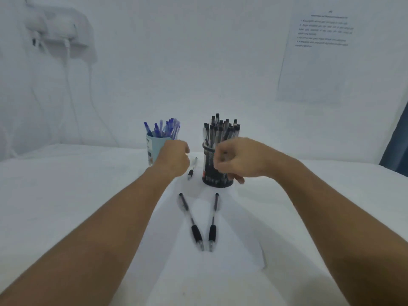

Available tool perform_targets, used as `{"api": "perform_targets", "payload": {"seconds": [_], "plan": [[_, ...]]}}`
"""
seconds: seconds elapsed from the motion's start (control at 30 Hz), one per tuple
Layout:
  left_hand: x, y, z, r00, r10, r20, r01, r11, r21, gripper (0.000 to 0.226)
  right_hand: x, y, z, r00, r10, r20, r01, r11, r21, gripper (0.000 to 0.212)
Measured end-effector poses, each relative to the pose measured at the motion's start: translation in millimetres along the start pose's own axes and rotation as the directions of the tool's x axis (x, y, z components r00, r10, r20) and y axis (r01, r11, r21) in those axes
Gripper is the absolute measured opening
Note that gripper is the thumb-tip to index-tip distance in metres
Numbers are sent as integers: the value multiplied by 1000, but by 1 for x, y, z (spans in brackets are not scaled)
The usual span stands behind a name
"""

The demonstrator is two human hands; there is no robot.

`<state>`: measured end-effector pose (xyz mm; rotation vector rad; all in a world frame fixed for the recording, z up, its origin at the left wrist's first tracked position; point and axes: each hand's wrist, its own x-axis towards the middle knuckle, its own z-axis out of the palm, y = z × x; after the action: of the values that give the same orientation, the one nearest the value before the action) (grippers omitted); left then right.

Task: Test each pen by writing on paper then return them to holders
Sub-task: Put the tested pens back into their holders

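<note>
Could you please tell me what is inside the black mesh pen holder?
The black mesh pen holder holds many black-capped pens standing upright. The right hand covers part of it, hiding their lower barrels.

A: Colours by the left hand [174, 156]?

B: Light blue cup [151, 149] with a small dark print on its side, holding blue pens [164, 128].

A: By the right hand [235, 160]?

B: Black mesh holder [210, 171], its pens [221, 129] clear with black caps. Between the hands, a clear pen with a black grip [192, 168].

A: Nearer than the hands?

B: Two pens [191, 220], clear with black grips, on white paper [240, 250] over a white table [66, 184].
</note>
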<state>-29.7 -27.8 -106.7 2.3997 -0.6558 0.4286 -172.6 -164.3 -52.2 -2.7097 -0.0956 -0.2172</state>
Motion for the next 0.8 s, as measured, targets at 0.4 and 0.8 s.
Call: {"api": "perform_targets", "payload": {"seconds": [0.4,0.8], "plan": [[0,9,23,976,-45,214,-12,965,262,29,13,-20,44,873,308,378,-279,951,-131,32],[-34,-14,-49,811,-362,459,380,923,57,14,27,-49,68,785,450,426,-485,874,-30,11]]}}
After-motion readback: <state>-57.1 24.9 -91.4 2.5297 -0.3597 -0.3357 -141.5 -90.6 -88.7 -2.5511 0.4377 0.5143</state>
